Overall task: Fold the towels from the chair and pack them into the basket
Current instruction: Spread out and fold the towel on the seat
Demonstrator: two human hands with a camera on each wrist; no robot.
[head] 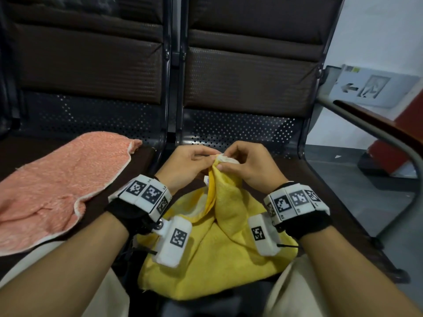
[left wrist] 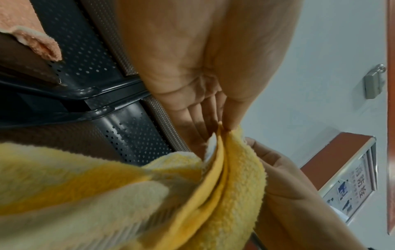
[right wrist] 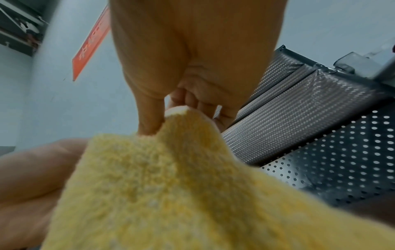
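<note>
A yellow towel (head: 212, 255) hangs in a peak over the right seat, its lower part spread between my forearms. My left hand (head: 190, 163) and right hand (head: 247, 165) meet at its top and both pinch the same corner (head: 220, 157), with a white edge showing. In the left wrist view the left hand (left wrist: 222, 125) pinches the yellow towel (left wrist: 235, 177) between thumb and fingers. Seen from the right wrist, the right hand (right wrist: 162, 115) holds the yellow towel (right wrist: 171, 177) by its tip. A pink towel (head: 57, 188) lies flat on the left seat. No basket is in view.
Dark padded chair backs (head: 249, 72) and perforated metal seat panels (head: 235, 129) stand ahead. A curved metal armrest (head: 377, 133) runs along the right. A white exit sign (head: 370, 88) leans by the wall at the right, beyond grey floor (head: 343, 165).
</note>
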